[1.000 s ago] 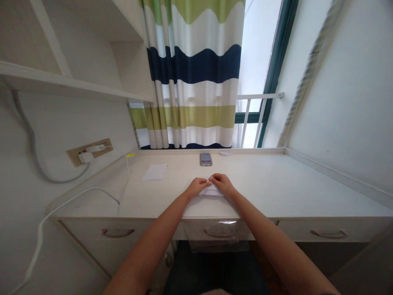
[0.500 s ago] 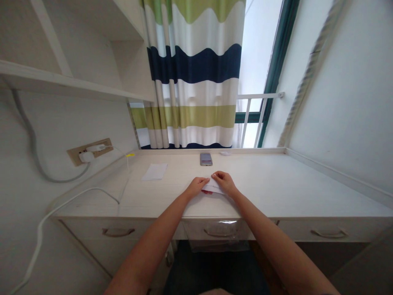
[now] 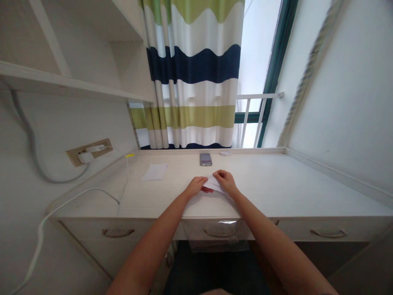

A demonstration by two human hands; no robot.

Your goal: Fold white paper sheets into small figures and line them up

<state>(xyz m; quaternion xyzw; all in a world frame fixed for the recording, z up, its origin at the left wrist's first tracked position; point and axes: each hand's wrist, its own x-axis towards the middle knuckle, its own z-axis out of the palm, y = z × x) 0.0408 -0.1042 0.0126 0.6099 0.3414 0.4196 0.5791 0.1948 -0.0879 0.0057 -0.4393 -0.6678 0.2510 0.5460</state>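
1. While the person's two arms reach over a white desk (image 3: pixel 276 184), the room behind shows a striped curtain (image 3: pixel 193 61) in green, white and navy, a window (image 3: pixel 258 53) with a white railing (image 3: pixel 258 96), and a wall socket (image 3: pixel 89 152) holding a charger (image 3: pixel 85 157). A smartphone (image 3: pixel 206 159) lies near the far edge of the desk, and a loose sheet of paper (image 3: pixel 154 172) lies to its left.
2. A folded white paper (image 3: pixel 213 184) lies on the desk near the front edge, between the hands. Its long axis goes slanted — from upper left to lower right — and its narrower end points toward the right wrist.
3. The left hand (image 3: pixel 195 187) is closed lightly on the paper's left end, and the right hand (image 3: pixel 225 182) pinches its upper edge — both are grasping it.
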